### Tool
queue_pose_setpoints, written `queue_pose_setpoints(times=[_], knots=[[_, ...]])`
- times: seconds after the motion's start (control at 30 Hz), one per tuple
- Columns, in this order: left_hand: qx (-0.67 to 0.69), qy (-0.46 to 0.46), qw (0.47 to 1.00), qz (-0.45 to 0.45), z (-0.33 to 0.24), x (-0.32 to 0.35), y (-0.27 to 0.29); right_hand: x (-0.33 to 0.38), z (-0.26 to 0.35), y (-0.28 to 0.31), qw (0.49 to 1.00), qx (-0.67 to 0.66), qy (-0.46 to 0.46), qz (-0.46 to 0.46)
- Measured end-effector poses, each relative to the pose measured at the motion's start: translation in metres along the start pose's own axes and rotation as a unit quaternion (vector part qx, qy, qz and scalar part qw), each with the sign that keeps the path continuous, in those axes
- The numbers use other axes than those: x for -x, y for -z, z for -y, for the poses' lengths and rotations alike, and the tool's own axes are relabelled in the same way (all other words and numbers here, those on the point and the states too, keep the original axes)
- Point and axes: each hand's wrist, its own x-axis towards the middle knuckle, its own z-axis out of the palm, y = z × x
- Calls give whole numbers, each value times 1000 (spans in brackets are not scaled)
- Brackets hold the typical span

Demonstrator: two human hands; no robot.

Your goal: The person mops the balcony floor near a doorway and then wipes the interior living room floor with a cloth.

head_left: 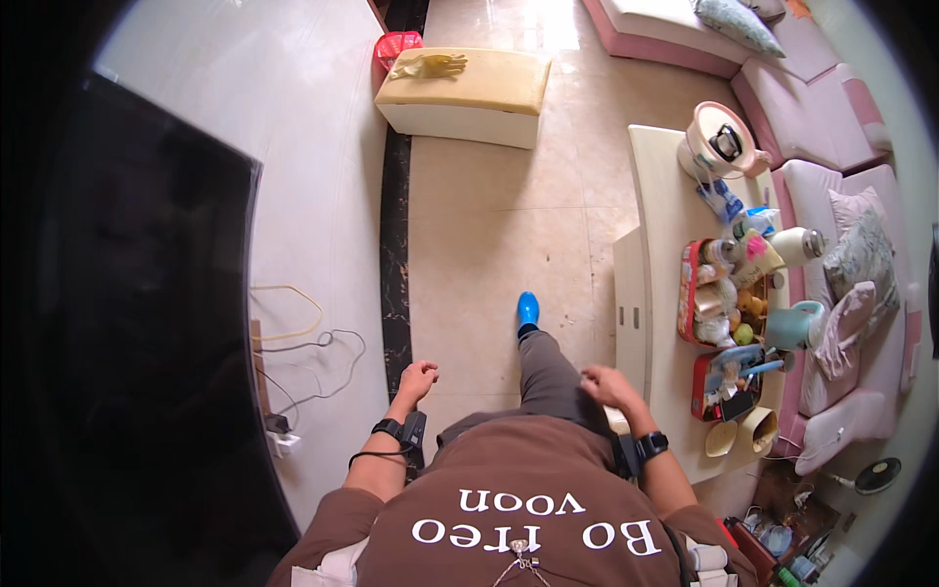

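My left hand [419,378] hangs loosely curled in front of me, holding nothing, over the dark stone strip in the floor. My right hand [604,383] is also loosely curled and empty, just left of the cream coffee table's near corner [636,323]. Both wrists carry black straps. One leg in grey trousers steps forward, with a blue shoe [528,311] on the beige tiled floor.
A large dark television screen [147,323] fills the left, with cables [313,342] below it. A yellow-topped ottoman [465,93] with a yellow glove and a red basket [396,47] lie ahead. The coffee table holds trays, cups and a kettle. A pink sofa [831,127] curves right.
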Motion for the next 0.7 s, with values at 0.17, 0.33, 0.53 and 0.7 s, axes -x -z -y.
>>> queue_pose_setpoints(times=[0.17,0.33,0.53,0.7], knots=[[-132,19,991,-27,-55,-54,83,-100,66,96,997,-62,32,-22],[-101,71,989,-79,-154,-119,148,-177,98,164,997,-16,55,-57],[-119,20,988,-98,-215,-243,207,-273,127,203,995,25,69,-74],[-94,7,992,-86,-278,-364,253,-343,154,224,995,-36,-39,-80]])
